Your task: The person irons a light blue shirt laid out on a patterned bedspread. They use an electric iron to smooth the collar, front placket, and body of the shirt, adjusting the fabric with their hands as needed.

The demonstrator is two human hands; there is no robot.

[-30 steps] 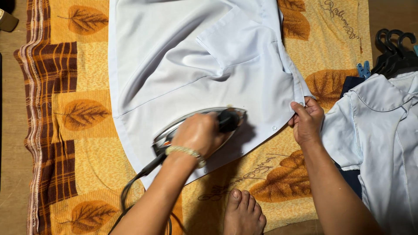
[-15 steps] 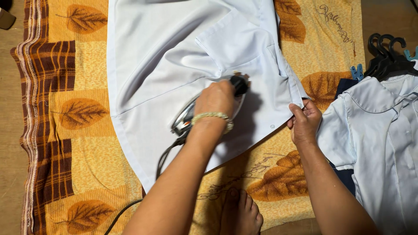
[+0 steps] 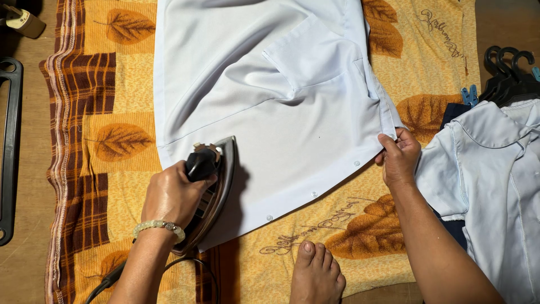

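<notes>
Fingers of the left hand (image 3: pixel 171 194) are wrapped tight round the black handle of the iron (image 3: pixel 209 188), pressed on the white shirt (image 3: pixel 270 112) at its near-left hem, while its right edge is pinched by the right hand (image 3: pixel 399 157) over the orange leaf-patterned blanket (image 3: pixel 112 141).

An orange leaf-patterned blanket (image 3: pixel 433 62) with a brown plaid border covers a wooden floor (image 3: pixel 25 270). Black hangers (image 3: pixel 509 70) and pale folded garments (image 3: pixel 495 169) lie at its right edge.
</notes>
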